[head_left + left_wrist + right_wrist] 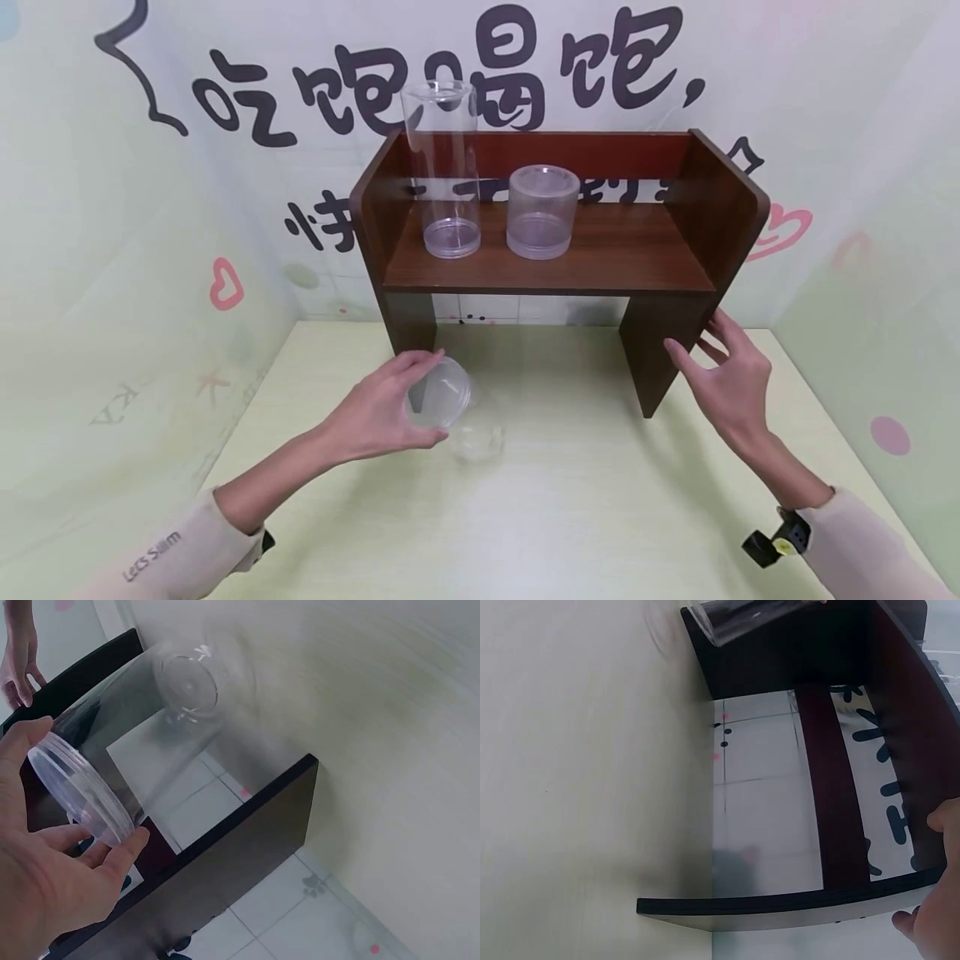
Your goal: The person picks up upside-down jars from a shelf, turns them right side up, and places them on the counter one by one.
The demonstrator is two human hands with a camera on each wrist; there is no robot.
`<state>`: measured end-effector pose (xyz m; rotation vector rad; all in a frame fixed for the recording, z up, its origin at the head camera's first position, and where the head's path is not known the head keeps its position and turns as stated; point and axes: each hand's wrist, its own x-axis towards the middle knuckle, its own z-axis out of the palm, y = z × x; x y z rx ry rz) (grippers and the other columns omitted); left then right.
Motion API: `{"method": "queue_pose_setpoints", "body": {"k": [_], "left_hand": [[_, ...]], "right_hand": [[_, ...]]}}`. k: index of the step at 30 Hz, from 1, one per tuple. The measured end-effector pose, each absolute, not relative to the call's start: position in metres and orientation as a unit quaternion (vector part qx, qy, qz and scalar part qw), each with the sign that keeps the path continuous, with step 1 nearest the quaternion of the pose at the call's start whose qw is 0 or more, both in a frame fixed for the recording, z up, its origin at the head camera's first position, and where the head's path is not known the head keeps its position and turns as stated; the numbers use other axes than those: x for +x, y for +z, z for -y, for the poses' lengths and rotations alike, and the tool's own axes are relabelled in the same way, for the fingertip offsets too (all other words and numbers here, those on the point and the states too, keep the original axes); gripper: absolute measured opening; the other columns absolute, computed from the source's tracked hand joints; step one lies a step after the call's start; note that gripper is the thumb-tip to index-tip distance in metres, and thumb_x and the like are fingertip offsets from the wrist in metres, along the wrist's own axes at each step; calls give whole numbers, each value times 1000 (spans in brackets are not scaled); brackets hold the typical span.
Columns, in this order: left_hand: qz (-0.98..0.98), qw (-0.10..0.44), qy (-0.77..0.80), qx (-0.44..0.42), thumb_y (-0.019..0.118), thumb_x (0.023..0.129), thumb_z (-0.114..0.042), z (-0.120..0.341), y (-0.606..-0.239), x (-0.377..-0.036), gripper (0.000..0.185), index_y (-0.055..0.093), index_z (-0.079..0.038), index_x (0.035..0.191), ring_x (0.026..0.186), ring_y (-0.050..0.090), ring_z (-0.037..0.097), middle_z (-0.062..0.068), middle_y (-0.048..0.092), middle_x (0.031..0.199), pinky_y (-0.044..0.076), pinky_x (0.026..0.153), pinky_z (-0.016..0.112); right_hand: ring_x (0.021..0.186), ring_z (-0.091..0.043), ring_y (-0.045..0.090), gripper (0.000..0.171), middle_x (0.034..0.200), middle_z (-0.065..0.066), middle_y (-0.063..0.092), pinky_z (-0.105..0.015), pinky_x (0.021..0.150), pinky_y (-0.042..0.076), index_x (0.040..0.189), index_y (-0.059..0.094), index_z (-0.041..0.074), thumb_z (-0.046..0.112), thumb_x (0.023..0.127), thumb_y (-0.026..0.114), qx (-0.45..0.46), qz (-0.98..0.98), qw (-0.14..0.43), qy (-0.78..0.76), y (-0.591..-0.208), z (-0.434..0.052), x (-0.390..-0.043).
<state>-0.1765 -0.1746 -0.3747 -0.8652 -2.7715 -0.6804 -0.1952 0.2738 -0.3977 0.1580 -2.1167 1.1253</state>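
A clear plastic jar (142, 727) is in my left hand (382, 408), which grips it round its ridged lid (442, 392). The jar is tilted, its base pointing away from the palm towards the tabletop; whether the base touches is unclear. In the head view the see-through body is faint. Beside the left hand stands the left leg of a dark brown wooden shelf (555, 275). My right hand (731, 387) holds the shelf's right side panel (795, 904), thumb on the inner side and fingers on the outer side.
On the shelf board stand a tall clear cylinder jar (450, 167) at left and a short clear jar (542, 212) beside it. Below lies a pale tabletop (525, 525). Printed fabric walls (112, 250) close in the back and both sides.
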Motion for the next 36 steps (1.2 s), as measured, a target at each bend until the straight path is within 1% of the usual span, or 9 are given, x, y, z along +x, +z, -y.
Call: {"method": "queue_pose_setpoints", "body": {"k": [6,9,14,21,26,36], "left_hand": [[934,71,-187,-295,95,68,-39,183,-372,-173,97,58,-5,151,119,66,33,15,62,141,63,82,46],[937,67,-174,-296,95,68,-39,188,-371,-172,95,59,-5,150,119,66,34,15,63,140,63,79,46],[941,56,-161,-293,95,68,-38,199,-369,-167,94,60,-7,150,117,66,34,14,63,141,62,76,45],[945,45,-147,-289,94,70,-39,212,-367,-162,92,60,-9,150,119,66,34,13,64,140,62,76,47],[950,23,-140,-277,94,70,-38,220,-367,-160,91,60,-11,150,119,66,33,12,64,140,62,77,49],[954,-15,-132,-269,92,72,-37,231,-363,-162,89,59,-12,151,122,65,35,12,62,143,61,69,54]], "right_hand": [[103,13,64,55,117,-17,76,-5,85,53,135,70,3,0,83,88,64,813,367,447,-397,-273,-200],[100,13,64,50,113,-18,77,-4,82,52,131,71,0,0,84,87,62,808,374,452,-397,-272,-202],[98,15,64,47,112,-21,77,-3,80,52,129,71,-3,-3,84,85,61,801,387,453,-398,-272,-204],[96,18,65,39,114,-23,76,-3,78,53,123,72,-8,-8,85,80,65,786,413,455,-397,-271,-207],[97,20,64,36,114,-24,76,-2,77,51,122,73,-9,-9,86,78,64,786,428,441,-398,-272,-208],[95,24,62,32,111,-24,76,0,75,49,119,73,-9,-9,87,74,64,786,443,427,-399,-271,-208]]}}
